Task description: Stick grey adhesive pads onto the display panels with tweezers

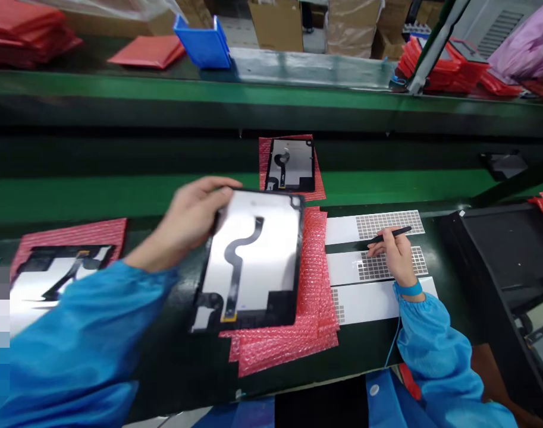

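Note:
My left hand [193,214] grips the upper left corner of a display panel [262,261], tilted above a stack of pink bubble bags [318,279]. The panel's silvery back shows a curved dark flex cable. My right hand [398,255] holds a thin black pen-like tool [395,234] over white sheets with small grey square stickers. The upper sheet [342,230] and middle sheet [345,268] have the stickers at their right. On the lower sheet [372,302] they show at the left. A blue strap circles my right wrist.
Another panel [300,163] lies on a pink bag on the green conveyor [164,193]. At the left a further panel [66,273] rests on pink wrap. A black tray [494,267] stands at the right. Red packets [150,50] and a blue holder [204,44] occupy the upper shelf.

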